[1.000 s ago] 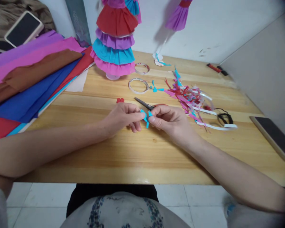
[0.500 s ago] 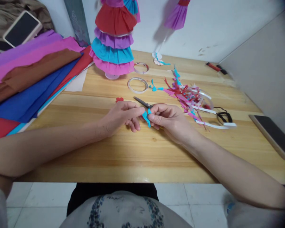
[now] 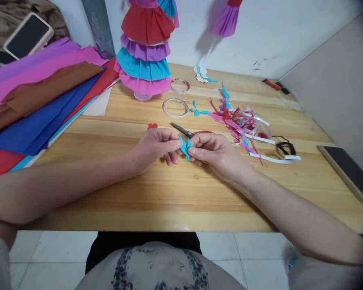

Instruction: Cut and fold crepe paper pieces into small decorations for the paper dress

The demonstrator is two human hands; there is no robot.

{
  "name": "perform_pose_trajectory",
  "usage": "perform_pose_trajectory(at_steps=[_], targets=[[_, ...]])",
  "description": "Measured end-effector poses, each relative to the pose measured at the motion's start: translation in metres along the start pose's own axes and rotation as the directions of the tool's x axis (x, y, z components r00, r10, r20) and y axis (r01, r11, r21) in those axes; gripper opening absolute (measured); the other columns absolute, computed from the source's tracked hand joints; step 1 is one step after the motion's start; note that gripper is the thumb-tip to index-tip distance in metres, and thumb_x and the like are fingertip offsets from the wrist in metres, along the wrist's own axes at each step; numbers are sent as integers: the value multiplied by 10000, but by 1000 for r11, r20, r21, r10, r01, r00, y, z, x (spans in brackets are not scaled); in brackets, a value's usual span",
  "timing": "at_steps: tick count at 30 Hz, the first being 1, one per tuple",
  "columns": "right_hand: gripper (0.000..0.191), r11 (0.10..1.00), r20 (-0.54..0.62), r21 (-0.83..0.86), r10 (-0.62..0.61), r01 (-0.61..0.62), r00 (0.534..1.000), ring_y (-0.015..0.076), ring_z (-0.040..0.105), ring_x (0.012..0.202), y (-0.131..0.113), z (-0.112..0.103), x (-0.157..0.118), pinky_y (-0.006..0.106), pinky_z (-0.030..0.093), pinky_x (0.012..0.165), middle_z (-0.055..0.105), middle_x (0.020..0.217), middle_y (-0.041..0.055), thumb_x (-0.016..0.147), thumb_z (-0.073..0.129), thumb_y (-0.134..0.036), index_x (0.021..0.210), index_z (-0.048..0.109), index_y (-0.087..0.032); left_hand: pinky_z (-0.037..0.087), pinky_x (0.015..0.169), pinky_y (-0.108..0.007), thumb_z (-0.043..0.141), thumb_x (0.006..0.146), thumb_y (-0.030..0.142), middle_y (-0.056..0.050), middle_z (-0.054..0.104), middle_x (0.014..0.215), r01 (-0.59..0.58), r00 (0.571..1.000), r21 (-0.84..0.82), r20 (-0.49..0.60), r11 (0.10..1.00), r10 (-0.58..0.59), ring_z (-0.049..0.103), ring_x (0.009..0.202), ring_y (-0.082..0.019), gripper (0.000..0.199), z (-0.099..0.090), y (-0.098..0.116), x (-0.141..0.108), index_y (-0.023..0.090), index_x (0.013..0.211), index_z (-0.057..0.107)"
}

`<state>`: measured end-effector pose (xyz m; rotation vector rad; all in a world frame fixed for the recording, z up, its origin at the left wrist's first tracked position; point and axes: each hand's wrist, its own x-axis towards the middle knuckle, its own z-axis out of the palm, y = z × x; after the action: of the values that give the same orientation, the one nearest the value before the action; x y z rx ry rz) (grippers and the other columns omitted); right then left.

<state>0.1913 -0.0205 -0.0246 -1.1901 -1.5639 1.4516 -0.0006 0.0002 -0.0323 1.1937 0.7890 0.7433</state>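
Observation:
A small blue piece of paper (image 3: 184, 149) is held between my two hands above the wooden table. My left hand (image 3: 160, 146) pinches its left side with thumb and fingers. On its right side, the thumb and index finger of my right hand (image 3: 214, 152) are closed on it. Just beyond my fingertips lie scissors (image 3: 183, 129), their handles partly behind my right hand. A small red paper shape (image 3: 152, 126) rests beyond my left hand.
Colored paper sheets (image 3: 51, 117) cover the left side. A ruffled paper piece (image 3: 147, 60) stands at the back near tape rolls (image 3: 175, 108). Paper scraps (image 3: 236, 123), a black cord (image 3: 286, 148) and a phone (image 3: 347, 173) lie to the right.
My left thumb and fingers have closed on the left side of the blue paper, which is now spread wider toward the left. My right hand has barely moved.

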Motion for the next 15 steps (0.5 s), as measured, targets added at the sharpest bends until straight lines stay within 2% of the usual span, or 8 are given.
perform_pose_trajectory(at_steps=[8,15], targets=[[328,980,15,197,29,-32,999,86,466,519,2,-1,3,233,314,474,566,575,-33,679,860,-442,703,642,-197,429,451,-156,662,810,195,-13,645,521,63,998,11,-14,998,-63,597,448,-81,166,2,6,-2,122,662,641],[360,978,13,204,41,-43,999,88,468,519,3,-2,3,235,323,469,576,585,-30,653,884,-479,699,653,-207,481,458,-190,660,824,238,-24,649,548,63,998,-44,21,997,-62,608,460,-104,193,2,6,-1,123,672,631]])
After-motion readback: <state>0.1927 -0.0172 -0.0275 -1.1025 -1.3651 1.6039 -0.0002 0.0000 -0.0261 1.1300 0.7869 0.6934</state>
